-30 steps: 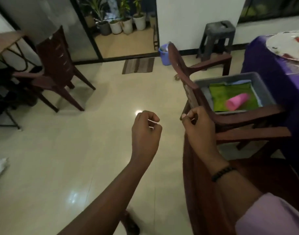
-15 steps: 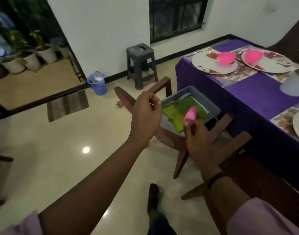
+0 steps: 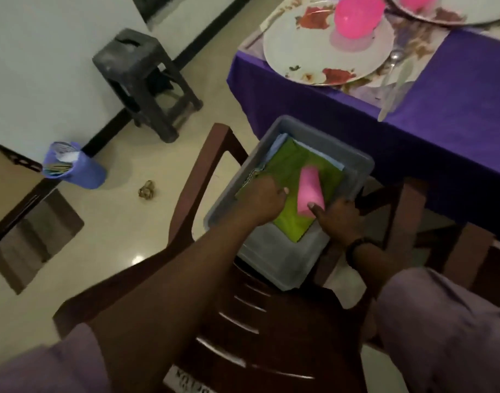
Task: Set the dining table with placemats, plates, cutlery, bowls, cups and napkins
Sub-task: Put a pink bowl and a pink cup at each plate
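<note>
The grey plastic tub [image 3: 288,262] rests on the seat of a brown chair [image 3: 203,171] just beside the purple-clothed bench [image 3: 456,114]. Inside it lie one pink cup [image 3: 309,191] on its side and a stack of folded cloths, judged to be napkins: a green napkin [image 3: 297,168] on top, with a pale blue one [image 3: 277,143] showing at the far edge.

The left hand [image 3: 261,198] lies on the green napkin, fingers curled at its near-left edge; whether this grip already pinches the fabric cannot be told. The right hand [image 3: 338,218] has its thumb against the open end of the cup; its other fingers are hidden, so its grip cannot be told either.

Handling, as judged:
- Napkin: soft and light, and sags when lifted. Take hold at a folded edge or corner so that the fold holds.
- Cup: light, rigid plastic that rolls while lying down. Take hold round the body or at the rim.

Count on the bench: two plates [image 3: 325,52], each with one pink bowl [image 3: 358,15], and cutlery [image 3: 393,72] beside the nearer plate.
</note>
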